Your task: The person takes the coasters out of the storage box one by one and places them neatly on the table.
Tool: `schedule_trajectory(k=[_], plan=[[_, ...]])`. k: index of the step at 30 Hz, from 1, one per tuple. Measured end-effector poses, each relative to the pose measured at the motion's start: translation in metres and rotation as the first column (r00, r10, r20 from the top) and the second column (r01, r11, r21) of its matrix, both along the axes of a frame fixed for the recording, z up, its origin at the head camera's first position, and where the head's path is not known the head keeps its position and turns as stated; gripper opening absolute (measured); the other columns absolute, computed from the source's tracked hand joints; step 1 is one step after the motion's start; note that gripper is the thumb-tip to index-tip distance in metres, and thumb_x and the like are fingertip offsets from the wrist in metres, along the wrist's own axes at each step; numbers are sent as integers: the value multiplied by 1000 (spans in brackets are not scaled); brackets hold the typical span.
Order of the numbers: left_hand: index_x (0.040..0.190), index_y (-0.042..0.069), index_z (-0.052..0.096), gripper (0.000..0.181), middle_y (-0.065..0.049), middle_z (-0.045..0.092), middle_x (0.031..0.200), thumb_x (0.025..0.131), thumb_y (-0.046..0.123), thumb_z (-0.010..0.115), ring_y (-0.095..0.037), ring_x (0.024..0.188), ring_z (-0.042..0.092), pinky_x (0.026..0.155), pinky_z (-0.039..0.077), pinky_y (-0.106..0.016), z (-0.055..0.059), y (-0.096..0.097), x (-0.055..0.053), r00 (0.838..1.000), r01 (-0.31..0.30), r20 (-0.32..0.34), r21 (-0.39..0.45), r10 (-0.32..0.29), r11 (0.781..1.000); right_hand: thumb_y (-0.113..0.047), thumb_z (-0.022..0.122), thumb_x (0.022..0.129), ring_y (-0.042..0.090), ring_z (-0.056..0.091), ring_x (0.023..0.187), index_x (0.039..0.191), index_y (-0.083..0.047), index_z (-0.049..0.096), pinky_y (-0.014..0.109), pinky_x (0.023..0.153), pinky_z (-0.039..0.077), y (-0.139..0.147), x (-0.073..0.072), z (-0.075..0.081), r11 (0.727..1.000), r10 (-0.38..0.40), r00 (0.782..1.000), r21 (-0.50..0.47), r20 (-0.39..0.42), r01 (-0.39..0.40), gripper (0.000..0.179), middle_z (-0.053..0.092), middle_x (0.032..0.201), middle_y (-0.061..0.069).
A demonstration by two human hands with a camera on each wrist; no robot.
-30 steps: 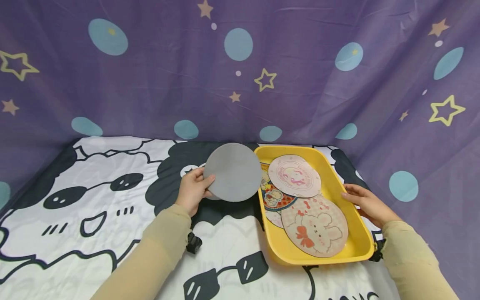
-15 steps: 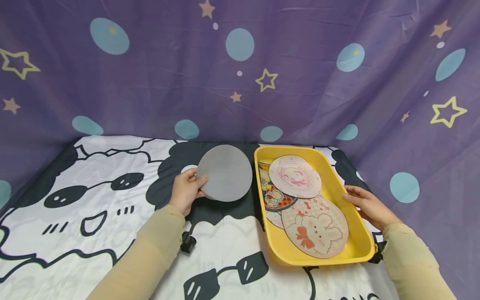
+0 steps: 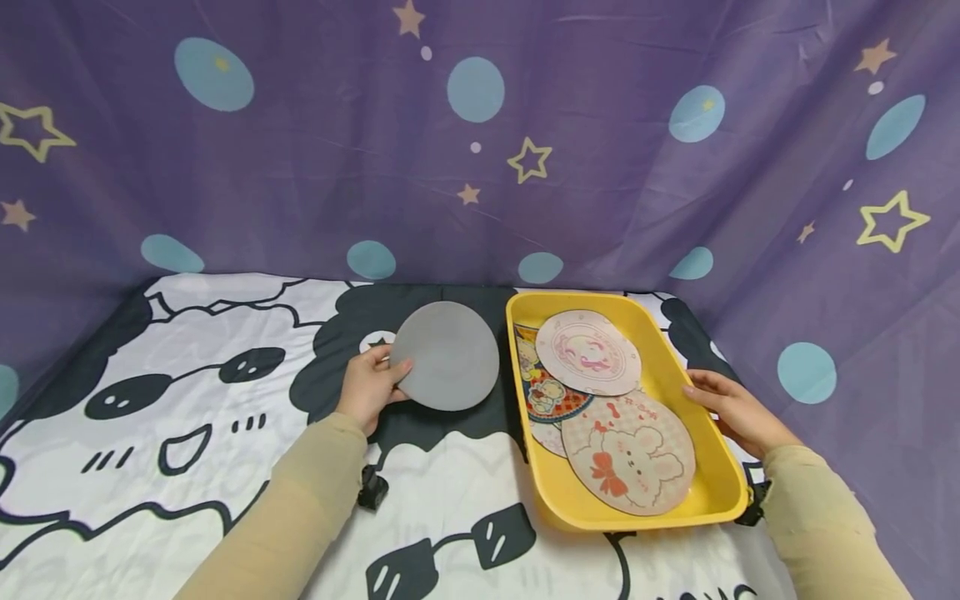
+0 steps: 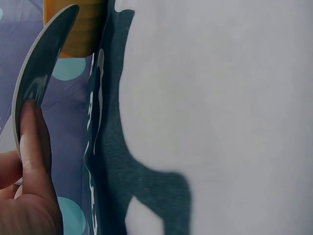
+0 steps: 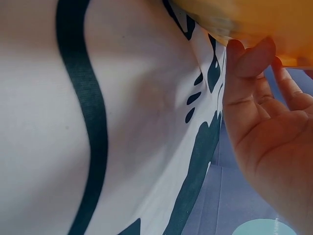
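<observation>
My left hand (image 3: pixel 369 387) pinches the left edge of a thin, round, grey mat (image 3: pixel 452 354), thumb on its upper face. In the head view the mat is left of a yellow plastic tray (image 3: pixel 551 500) and over the dark part of the printed cloth. The left wrist view shows the mat (image 4: pixel 41 63) edge-on and bowed, its face glossy and its rim pale. My right hand (image 3: pixel 738 408) holds the tray's right rim; in the right wrist view its fingertips meet the tray wall (image 5: pixel 254 24) from outside.
Inside the tray lie several overlapping round mats: a pink one with a cartoon face (image 3: pixel 588 352), a pink one with a bunny (image 3: pixel 633 462), and a red-and-blue patterned one (image 3: pixel 553 396). A white cloth (image 3: pixel 465 492) with black drawings covers the table. Behind hangs a purple curtain (image 3: pixel 315 150).
The left hand has moved left with the grey mat, away from the tray, and the mat has come slightly lower. The right hand and the tray have stayed in place.
</observation>
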State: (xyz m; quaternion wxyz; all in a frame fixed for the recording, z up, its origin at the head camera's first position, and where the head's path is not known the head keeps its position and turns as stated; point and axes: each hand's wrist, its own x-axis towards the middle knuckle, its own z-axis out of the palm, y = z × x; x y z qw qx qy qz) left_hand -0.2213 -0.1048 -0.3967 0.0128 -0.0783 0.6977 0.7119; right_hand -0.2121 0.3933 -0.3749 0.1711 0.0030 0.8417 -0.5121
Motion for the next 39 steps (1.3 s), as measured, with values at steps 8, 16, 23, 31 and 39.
schedule_trajectory(k=[8, 16, 23, 31, 39], plan=[[136, -9, 51, 40, -30, 64, 124, 98, 2, 58, -4, 68, 67, 59, 58, -19, 0, 1, -3, 999, 34, 27, -45, -33, 998, -36, 51, 103, -4, 57, 100, 151, 5, 23, 21, 86, 54, 1, 0, 0, 999, -5, 1000, 32, -2, 5, 68, 55, 121, -9], [135, -9, 53, 39, -29, 66, 119, 98, 2, 58, -8, 68, 69, 62, 61, -23, 1, 1, -7, 995, 86, 64, -109, -80, 990, -34, 51, 103, -5, 57, 100, 150, 6, 24, 22, 87, 54, 1, 0, 1, 1000, 7, 1000, 27, -3, -7, 67, 56, 119, -12], [137, -8, 50, 41, -29, 66, 120, 99, 3, 56, -6, 65, 68, 61, 60, -21, 1, 1, -10, 990, 103, 110, -128, -89, 986, -33, 52, 103, -5, 57, 100, 150, 7, 23, 23, 87, 54, 0, -1, 1, 999, 12, 1000, 30, 3, -12, 68, 56, 120, -10], [138, -5, 52, 41, -23, 68, 110, 99, 7, 57, -5, 62, 63, 53, 55, -19, 3, -1, -14, 982, 152, 146, -212, -122, 965, -35, 53, 103, -5, 57, 100, 149, 6, 25, 26, 89, 55, 1, -4, 2, 999, 20, 1000, 50, 17, -21, 68, 56, 119, -12], [139, -8, 48, 43, -30, 62, 126, 99, 7, 55, -8, 71, 63, 58, 57, -22, 5, -2, -15, 972, 211, 158, -273, -173, 939, -29, 56, 101, -4, 59, 97, 144, 9, 33, 23, 84, 55, 2, -6, 7, 999, 18, 1000, 33, 2, -18, 62, 60, 109, -17]])
